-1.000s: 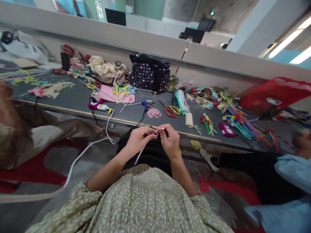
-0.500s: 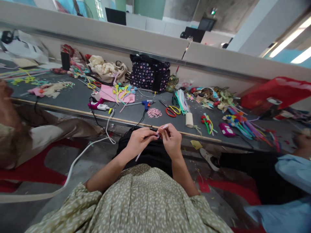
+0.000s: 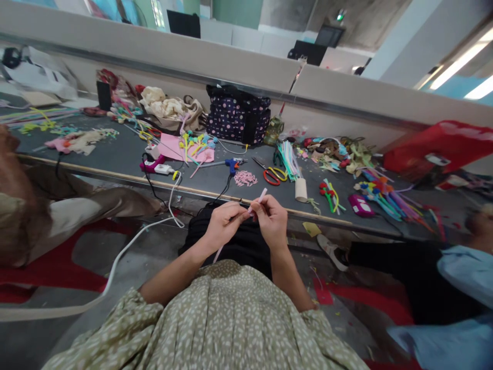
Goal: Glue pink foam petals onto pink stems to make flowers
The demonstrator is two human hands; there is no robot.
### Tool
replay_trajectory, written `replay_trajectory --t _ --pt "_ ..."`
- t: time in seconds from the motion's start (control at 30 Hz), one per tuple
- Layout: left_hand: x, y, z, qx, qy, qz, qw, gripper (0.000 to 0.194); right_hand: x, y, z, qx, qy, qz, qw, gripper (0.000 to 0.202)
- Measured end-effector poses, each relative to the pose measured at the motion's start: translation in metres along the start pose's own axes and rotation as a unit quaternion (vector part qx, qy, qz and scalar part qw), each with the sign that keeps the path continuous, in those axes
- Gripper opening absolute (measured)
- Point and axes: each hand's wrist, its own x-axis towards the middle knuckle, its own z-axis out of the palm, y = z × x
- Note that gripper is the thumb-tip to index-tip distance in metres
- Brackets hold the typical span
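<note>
Here's the pink stem (image 3: 263, 195), pinched between left hand (image 3: 223, 222) and right hand (image 3: 273, 220), above the lap by the table (image 3: 192, 184) edge! Long axis slanting: top end pointing forward and right, tail trailing back left, middle hidden by fingers.

Hands (image 3: 272, 222) together in pinch grips

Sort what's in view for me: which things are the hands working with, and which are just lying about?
In hand:
- pale pink strip, pinched by left hand and right hand

Lying about, touched by neither hand:
- small pink pieces, similar in colour, so perhaps related
- scissors
- blue glue gun
- dotted bag
- red bag
</note>
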Motion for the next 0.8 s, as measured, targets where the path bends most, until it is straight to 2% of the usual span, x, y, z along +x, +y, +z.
replay_trajectory --t 0.17,0.27,0.43,0.53,0.6,0.7,0.8 --pt "0.001 -0.002 0.007 -0.117 0.009 -0.101 0.988 0.031 0.004 0.005 -0.007 0.056 -0.039 0.025 0.997 0.021" --pt "0.002 -0.004 0.009 -0.167 0.001 -0.138 0.976 0.032 0.003 0.011 -0.012 0.05 -0.063 0.023 0.996 0.019" --pt "0.003 -0.003 0.007 -0.136 -0.022 -0.116 0.984 0.031 0.002 0.018 -0.011 0.042 -0.063 0.004 0.997 0.02" --pt "0.003 -0.002 0.005 -0.075 -0.023 -0.066 0.995 0.029 0.003 0.018 -0.009 0.036 -0.09 0.022 0.995 0.024" --pt "0.002 -0.003 0.005 -0.066 -0.021 -0.054 0.996 0.027 0.004 0.018 -0.01 0.032 -0.104 0.036 0.993 0.026" --pt "0.001 -0.008 0.005 -0.136 -0.045 -0.113 0.983 0.028 0.006 0.02 -0.011 0.046 -0.108 0.05 0.992 0.027" --pt "0.0 -0.015 0.005 -0.266 -0.075 -0.205 0.939 0.034 0.007 0.025 -0.012 0.071 -0.105 0.066 0.99 0.026"
